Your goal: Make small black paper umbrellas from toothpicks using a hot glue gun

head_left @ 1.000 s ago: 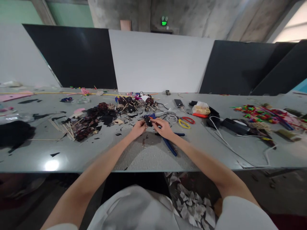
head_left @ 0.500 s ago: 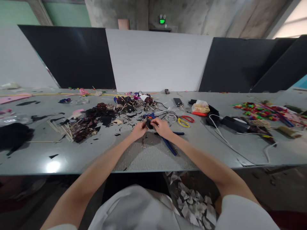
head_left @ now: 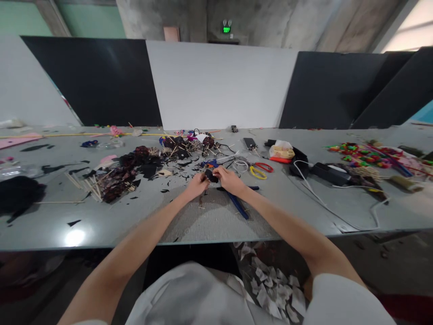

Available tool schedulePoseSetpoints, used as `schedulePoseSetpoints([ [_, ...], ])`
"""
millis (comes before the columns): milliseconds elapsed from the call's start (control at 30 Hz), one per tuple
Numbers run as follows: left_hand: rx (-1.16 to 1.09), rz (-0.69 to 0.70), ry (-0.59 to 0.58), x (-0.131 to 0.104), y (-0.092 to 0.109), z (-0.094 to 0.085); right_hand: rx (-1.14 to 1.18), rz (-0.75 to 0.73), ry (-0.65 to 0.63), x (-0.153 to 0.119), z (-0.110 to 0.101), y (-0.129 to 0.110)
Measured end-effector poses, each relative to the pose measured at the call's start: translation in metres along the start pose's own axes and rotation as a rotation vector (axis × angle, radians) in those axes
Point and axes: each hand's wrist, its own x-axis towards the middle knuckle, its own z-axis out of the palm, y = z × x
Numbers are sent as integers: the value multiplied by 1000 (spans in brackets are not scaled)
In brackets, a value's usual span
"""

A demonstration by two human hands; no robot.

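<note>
2 hands (head_left: pixel 197 185) on a black piece (head_left: pixel 211 176) above a grey table (head_left: pixel 142 225)

green sign (head_left: pixel 226 30), reading "exit", concrete wall (head_left: pixel 260 22)

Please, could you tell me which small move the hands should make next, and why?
Perhaps the right hand should gently press the small black piece while the left hand steadies it: both hands pinch it, and the blue-handled tool lies on the table.
</note>
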Motion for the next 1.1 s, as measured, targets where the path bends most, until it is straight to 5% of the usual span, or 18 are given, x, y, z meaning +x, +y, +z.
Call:
schedulePoseSetpoints([
  [300,150,-24,4,4,0,-11,179,114,34,6,-15,-18],
  [700,157,-10,4,5,-3,-14,138,14,-81,8,-13,-17],
  [1100,349,80,-79,4,14,-16,146,17,-53,7,-10,-18],
])
